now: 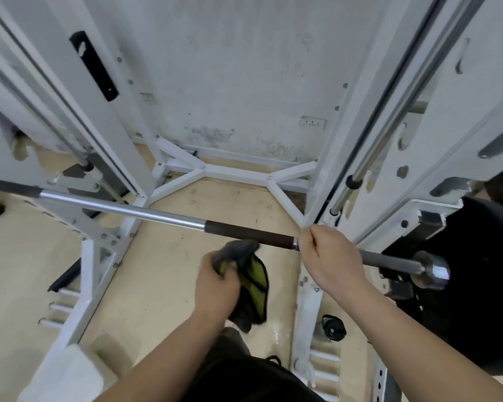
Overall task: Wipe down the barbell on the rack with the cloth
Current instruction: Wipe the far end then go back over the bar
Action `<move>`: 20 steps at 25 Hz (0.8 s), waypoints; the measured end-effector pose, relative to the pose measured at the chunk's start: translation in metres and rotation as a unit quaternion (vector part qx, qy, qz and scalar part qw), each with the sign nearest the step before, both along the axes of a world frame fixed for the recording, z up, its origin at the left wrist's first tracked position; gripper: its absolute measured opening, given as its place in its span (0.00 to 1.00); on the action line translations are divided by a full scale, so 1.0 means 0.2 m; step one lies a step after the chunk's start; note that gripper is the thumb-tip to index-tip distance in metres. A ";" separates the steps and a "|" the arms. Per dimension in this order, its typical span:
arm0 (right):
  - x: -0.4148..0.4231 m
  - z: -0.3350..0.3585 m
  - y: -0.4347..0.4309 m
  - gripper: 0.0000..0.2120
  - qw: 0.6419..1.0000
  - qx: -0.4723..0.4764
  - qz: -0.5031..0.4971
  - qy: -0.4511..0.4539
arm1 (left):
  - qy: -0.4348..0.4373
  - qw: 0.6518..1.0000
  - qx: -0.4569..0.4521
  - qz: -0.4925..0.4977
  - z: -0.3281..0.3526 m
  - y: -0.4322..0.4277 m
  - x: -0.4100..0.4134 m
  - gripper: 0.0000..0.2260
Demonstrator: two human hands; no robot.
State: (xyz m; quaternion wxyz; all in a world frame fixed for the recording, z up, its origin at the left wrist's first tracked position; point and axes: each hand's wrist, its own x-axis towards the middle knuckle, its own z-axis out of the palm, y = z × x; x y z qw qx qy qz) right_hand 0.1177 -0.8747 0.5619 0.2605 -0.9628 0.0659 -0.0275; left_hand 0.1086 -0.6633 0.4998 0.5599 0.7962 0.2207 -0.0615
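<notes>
The barbell (122, 208) runs across the white rack (389, 134) from left to lower right, chrome at the left with a dark grip section in the middle. My right hand (327, 253) grips the bar just right of that dark section. My left hand (217, 285) holds a bunched grey and green cloth (251, 285) just below and in front of the dark grip; the cloth's top edge reaches the bar's underside, and I cannot tell whether it touches. The bar's right end has a chrome collar (433, 272).
A large black weight plate (476, 285) sits at the right end. White rack uprights stand left and right, with base struts (233, 172) on the beige floor. A black-capped bottle (333, 329) stands by the right base rail. A chrome guide rod (389, 117) slants along the right upright.
</notes>
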 end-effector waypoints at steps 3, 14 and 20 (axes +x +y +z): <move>0.03 -0.03 0.12 0.18 1.000 0.001 0.025 -0.006 | 0.013 0.975 -0.132 0.181 0.06 0.08 0.11 0.07; -0.32 -0.05 -0.17 0.14 0.982 -0.023 -0.131 0.135 | 0.107 0.952 -0.286 0.014 0.20 -0.57 0.03 0.16; -0.41 0.00 -0.26 0.15 0.973 0.030 -0.203 0.102 | -0.038 0.993 -0.085 -0.075 0.24 -0.52 0.06 0.14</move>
